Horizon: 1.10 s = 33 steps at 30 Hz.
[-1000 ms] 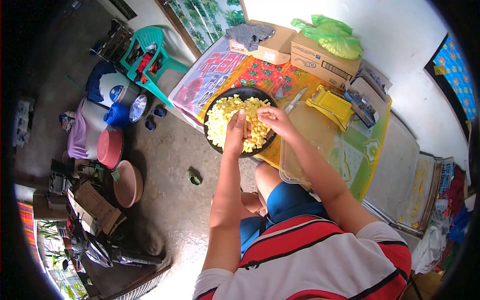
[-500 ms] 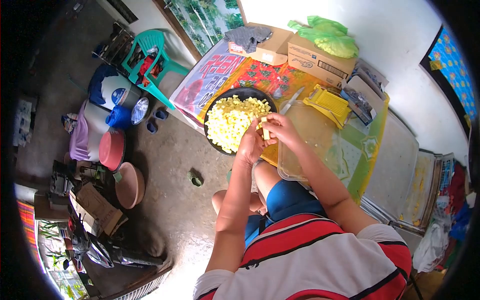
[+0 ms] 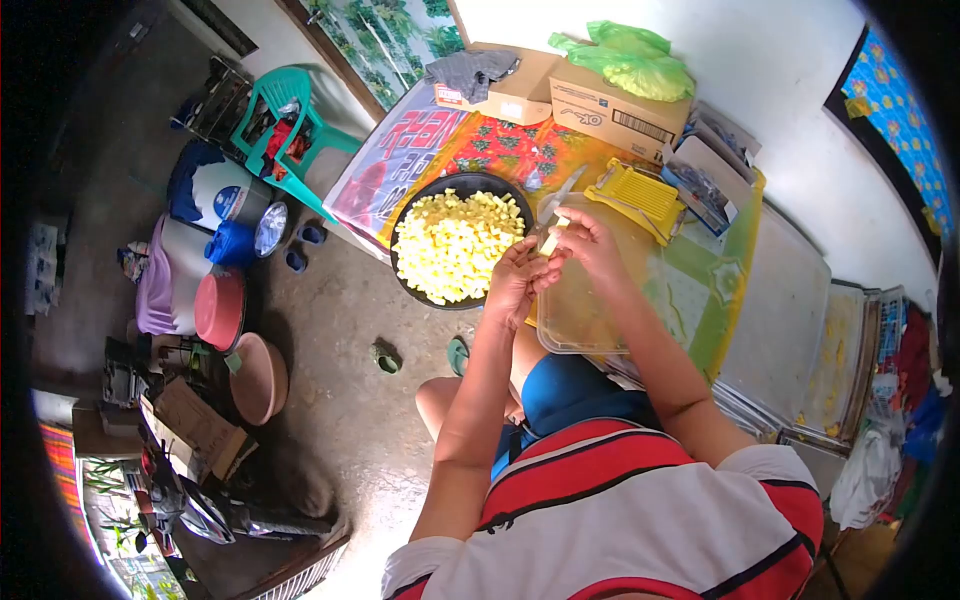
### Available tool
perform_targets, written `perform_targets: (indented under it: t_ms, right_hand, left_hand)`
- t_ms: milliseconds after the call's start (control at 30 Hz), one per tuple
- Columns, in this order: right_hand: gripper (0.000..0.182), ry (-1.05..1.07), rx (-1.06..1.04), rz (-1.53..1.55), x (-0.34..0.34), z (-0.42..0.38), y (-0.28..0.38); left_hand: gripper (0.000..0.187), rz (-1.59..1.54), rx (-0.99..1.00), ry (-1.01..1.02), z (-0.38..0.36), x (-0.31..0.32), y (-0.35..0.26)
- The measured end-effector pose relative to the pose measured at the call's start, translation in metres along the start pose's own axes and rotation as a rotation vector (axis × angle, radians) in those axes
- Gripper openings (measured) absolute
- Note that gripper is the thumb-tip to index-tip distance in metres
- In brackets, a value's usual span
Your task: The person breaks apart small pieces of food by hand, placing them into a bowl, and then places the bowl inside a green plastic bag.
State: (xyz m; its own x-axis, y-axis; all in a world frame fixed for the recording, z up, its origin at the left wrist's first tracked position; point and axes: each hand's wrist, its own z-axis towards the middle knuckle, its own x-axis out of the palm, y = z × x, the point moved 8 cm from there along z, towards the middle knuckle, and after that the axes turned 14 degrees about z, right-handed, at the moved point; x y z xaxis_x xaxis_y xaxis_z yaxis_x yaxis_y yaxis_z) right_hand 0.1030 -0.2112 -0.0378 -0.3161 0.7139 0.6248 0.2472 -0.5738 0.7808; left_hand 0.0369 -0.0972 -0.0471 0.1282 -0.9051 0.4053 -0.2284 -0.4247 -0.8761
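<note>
My left hand [image 3: 522,280] and my right hand [image 3: 588,245] are close together, just right of a black round pan [image 3: 478,181]. Between their fingertips is a pale yellow stick [image 3: 552,238], cut straight like a piece of vegetable or fruit, held at a tilt. Small pale yellow cubes [image 3: 452,250] are heaped in the pan. Under my hands and right forearm lies a clear rectangular plastic tray [image 3: 575,315]. A knife [image 3: 566,188] rests beyond my right hand, by the pan's right side. My fingers partly cover the stick.
A yellow slotted plastic rack [image 3: 635,200] and an open box of packets [image 3: 700,190] stand on the table's right. Cardboard boxes [image 3: 610,115] and a green plastic bag [image 3: 640,65] are at the back. Slippers [image 3: 385,357], a green chair [image 3: 290,130] and basins [image 3: 258,378] are leftward.
Both hands have shifted right, away from the pan's edge. The stick has turned from nearly upright to a slant and shows more clearly. The head view has moved slightly.
</note>
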Motion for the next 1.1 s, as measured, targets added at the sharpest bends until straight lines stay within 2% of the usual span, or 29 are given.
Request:
perform_targets:
  t_ms: [300, 600, 900, 1100]
  right_hand:
    - [0.054, 0.038, -0.03, -0.113, -0.001, -0.014, 0.023]
    - [0.054, 0.035, 0.104, 0.08, -0.009, -0.02, 0.015]
    - [0.057, 0.027, 0.116, 0.076, -0.003, -0.023, 0.013]
    - [0.061, 0.06, 0.061, -0.041, 0.001, -0.023, 0.014]
  left_hand:
    - [0.044, 0.196, 0.088, -0.013, 0.0, 0.014, -0.004]
    - [0.045, 0.155, 0.091, 0.075, -0.001, 0.022, -0.004]
    - [0.047, 0.202, 0.09, 0.053, -0.003, 0.019, -0.007]
    - [0.046, 0.248, 0.137, 0.042, -0.004, 0.016, -0.008]
